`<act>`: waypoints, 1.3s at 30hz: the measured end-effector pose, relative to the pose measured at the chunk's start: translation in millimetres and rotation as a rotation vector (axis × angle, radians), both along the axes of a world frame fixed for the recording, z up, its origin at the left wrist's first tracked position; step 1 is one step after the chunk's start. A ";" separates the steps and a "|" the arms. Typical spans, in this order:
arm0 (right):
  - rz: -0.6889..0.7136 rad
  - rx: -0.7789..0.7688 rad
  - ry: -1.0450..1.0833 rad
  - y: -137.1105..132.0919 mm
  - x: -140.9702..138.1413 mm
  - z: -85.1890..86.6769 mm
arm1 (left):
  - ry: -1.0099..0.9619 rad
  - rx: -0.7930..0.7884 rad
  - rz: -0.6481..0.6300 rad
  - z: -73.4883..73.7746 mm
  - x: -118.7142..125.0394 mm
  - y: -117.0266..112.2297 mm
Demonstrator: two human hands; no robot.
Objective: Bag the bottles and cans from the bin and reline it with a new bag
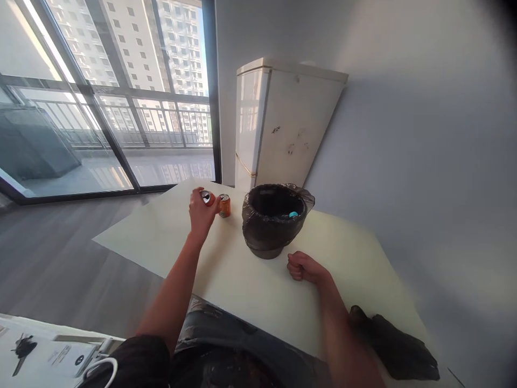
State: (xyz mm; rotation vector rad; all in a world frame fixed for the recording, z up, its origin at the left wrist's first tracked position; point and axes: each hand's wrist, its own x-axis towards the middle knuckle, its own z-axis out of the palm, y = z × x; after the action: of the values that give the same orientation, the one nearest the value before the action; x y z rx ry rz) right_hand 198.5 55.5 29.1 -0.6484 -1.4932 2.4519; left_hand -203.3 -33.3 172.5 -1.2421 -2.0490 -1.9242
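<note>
My left hand (201,213) is closed around a red drink can (207,198), tilted so that its opened top shows. Right beside it an orange drink can (225,206) stands upright on the table, close to my fingertips; whether they touch it I cannot tell. A bin (264,252) lined with a black plastic bag (269,231) stands to the right of the cans. Inside its mouth a small bright blue item (293,214) shows. In front of the bin my right hand (304,267) rests over the table in a loose fist, and what it holds, if anything, is hidden.
A pale table (250,285) carries these things. Dark bunched material (398,345) lies at its right end. Behind stands a white fridge (293,124) against a grey wall. Glass sliding doors (141,108) are at the left, and a white surface with papers (56,355) is at lower left.
</note>
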 end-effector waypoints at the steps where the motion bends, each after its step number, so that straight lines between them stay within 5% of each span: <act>1: -0.004 -0.002 -0.002 -0.1 0.1 0.3 | -0.019 0.067 0.005 19.0 9.3 -4.7; 3: -0.014 -0.003 -0.005 -0.7 0.3 1.2 | -0.035 0.225 -0.047 57.4 31.4 -14.7; 5: -0.015 0.001 -0.008 -1.7 0.5 2.3 | -0.003 0.312 -0.234 88.9 55.3 -21.8; 7: -0.011 0.010 -0.010 -2.8 0.5 2.9 | 0.072 0.302 -0.366 107.0 77.2 -22.0; 9: -0.008 0.023 -0.009 -3.4 0.5 2.6 | 0.181 0.227 -0.422 110.3 94.4 -14.9; 15: -0.005 0.039 -0.007 -1.7 -0.2 -2.0 | 0.290 0.014 -0.628 74.2 122.4 5.8; 18: -0.008 0.032 -0.010 -1.1 -0.1 -2.9 | 0.248 0.128 -0.504 58.4 120.2 2.5; 21: -0.010 0.026 -0.011 -1.3 0.5 -2.7 | 0.182 0.304 -0.205 45.8 91.0 7.2; 24: -0.009 0.026 -0.012 -1.2 0.9 -1.9 | 0.158 0.204 -0.004 25.7 40.6 27.4; 28: 0.008 0.026 -0.013 -0.7 -0.5 -0.1 | 0.109 -0.339 -0.046 -16.2 -15.7 60.1; 30: 0.007 0.026 -0.009 -0.9 -1.6 0.8 | 0.052 -0.485 -0.075 -37.4 -27.8 71.4; 35: -0.004 0.024 -0.005 -2.1 -2.5 2.7 | -0.003 -0.493 -0.128 -68.5 -30.1 82.4; 39: 0.001 0.020 -0.002 -2.5 -2.5 4.3 | -0.044 -0.411 -0.081 -56.3 -32.5 79.1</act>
State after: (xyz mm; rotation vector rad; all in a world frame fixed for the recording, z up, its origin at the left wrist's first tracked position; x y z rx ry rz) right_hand 196.0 53.0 33.4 -0.6469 -1.5163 2.4345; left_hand -235.8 45.9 116.2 -1.3828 -2.5453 -1.6201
